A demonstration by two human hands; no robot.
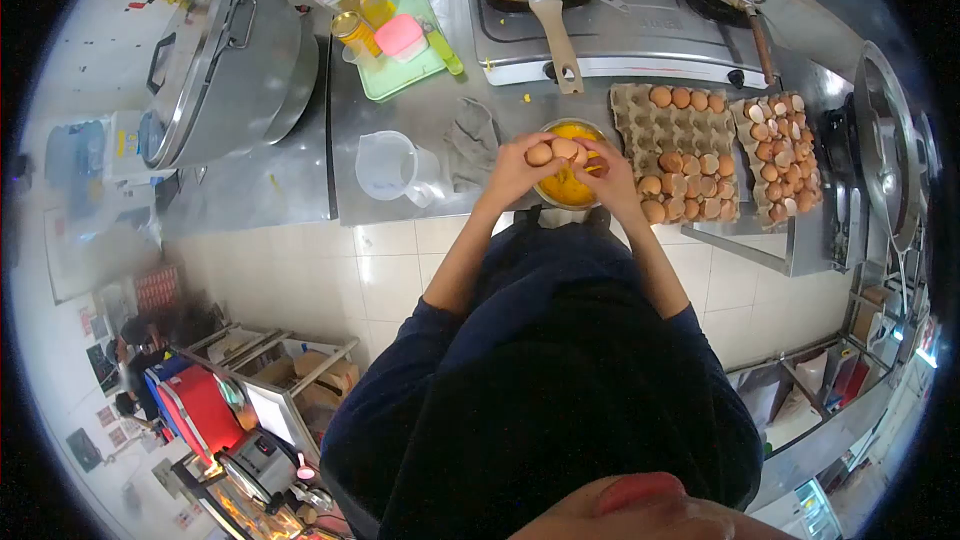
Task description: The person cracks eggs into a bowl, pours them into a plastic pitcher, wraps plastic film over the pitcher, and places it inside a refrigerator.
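While eggs (pixel 564 149) sit btwn L fingers (pixel 516 150) & R fingers (pixel 604 160) over bowl (pixel 570 207), both pinch 'em.

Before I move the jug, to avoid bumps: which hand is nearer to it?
Left. The left hand is at the bowl's left side, the cloth between it and the jug; the right hand is farther, at the bowl's right side.

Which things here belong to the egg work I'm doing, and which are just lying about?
Seemingly in use:
brown eggs in your left hand and right hand
bowl of yellow egg beneath them
egg carton
shell carton beside it

Seemingly just lying about:
clear jug
grey cloth
green board
pink-lidded tub
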